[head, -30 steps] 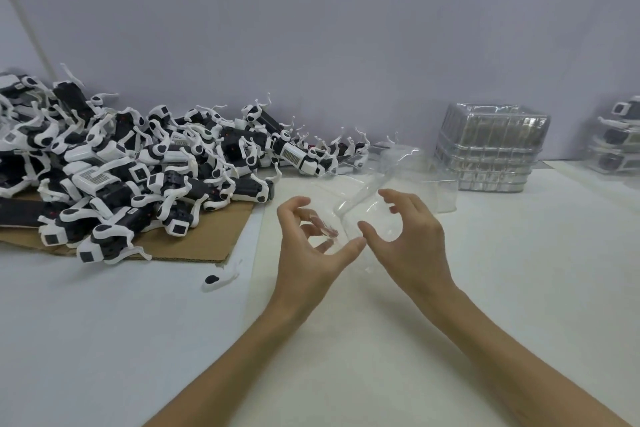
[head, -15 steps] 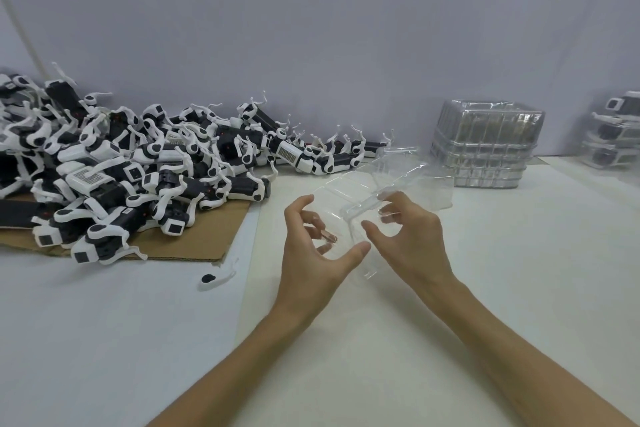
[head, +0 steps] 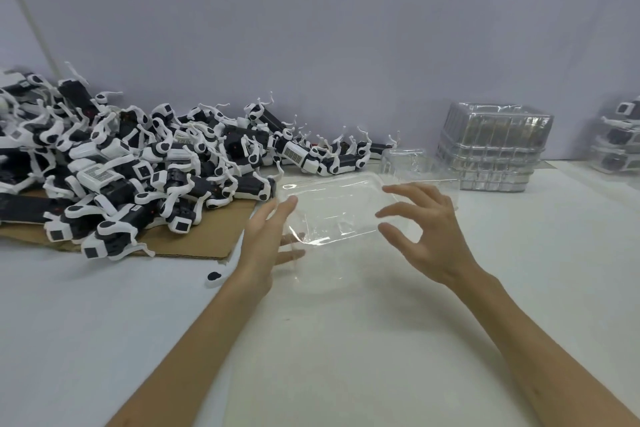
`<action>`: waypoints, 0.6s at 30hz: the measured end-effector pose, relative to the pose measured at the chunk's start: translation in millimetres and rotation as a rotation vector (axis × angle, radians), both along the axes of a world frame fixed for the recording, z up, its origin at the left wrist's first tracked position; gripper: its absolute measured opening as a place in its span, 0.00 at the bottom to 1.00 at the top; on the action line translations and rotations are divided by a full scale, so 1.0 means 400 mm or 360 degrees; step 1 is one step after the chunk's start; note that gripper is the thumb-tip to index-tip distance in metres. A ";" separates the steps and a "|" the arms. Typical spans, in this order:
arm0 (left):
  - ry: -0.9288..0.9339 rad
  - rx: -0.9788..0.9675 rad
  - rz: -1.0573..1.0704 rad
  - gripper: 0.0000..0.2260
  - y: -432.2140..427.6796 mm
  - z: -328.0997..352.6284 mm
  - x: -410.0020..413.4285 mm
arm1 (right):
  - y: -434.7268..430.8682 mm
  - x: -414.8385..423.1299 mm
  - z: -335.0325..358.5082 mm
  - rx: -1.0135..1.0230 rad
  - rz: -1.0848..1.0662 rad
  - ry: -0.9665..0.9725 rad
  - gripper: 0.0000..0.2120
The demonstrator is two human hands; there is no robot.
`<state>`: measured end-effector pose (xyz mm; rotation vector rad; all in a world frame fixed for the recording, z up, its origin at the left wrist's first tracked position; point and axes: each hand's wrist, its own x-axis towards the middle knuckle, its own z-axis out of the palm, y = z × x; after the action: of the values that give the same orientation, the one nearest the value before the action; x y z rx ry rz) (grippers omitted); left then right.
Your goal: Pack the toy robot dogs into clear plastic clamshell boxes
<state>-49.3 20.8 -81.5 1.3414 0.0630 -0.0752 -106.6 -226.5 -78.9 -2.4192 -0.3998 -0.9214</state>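
Note:
A clear plastic clamshell box (head: 336, 204) lies opened out on the white table between my hands. My left hand (head: 263, 246) is at its left edge with fingers straight; two fingers show through the plastic. Over the box's right side, my right hand (head: 429, 236) has spread, loosely curved fingers and grips nothing I can see. A large pile of black-and-white toy robot dogs (head: 138, 177) lies to the left, partly on a cardboard sheet (head: 194, 243).
A stack of empty clear clamshell boxes (head: 495, 146) stands at the back right, with another loose clear box (head: 405, 159) in front of it. Boxes with dogs inside (head: 620, 142) sit at the far right edge. A small black-and-white loose part (head: 214, 277) lies near my left wrist.
The clamshell, held folded between both hands before, now lies spread open and flat. Both hands have moved apart and their fingers have straightened.

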 end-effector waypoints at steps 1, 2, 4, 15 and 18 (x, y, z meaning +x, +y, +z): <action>0.0025 -0.0032 0.0014 0.25 0.004 0.000 0.006 | -0.001 0.000 -0.002 -0.0025 0.0037 0.0028 0.14; 0.0035 -0.0060 0.0031 0.24 0.006 -0.001 0.010 | 0.002 0.001 -0.003 -0.0037 0.0062 0.0040 0.13; 0.0003 -0.0053 0.0067 0.23 0.011 -0.003 0.016 | 0.012 0.004 -0.006 -0.0046 0.0070 0.0025 0.10; -0.0464 0.0531 0.0444 0.19 0.058 -0.027 0.063 | 0.006 0.008 -0.018 0.0013 0.0069 0.0158 0.09; -0.0491 0.0659 0.0471 0.21 0.065 -0.026 0.067 | 0.004 0.006 -0.015 0.0165 0.0070 0.0164 0.14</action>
<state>-22.6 46.9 -91.7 1.7278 0.0154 0.4144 -104.2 -225.1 -85.0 -2.3422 -0.3574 -0.7757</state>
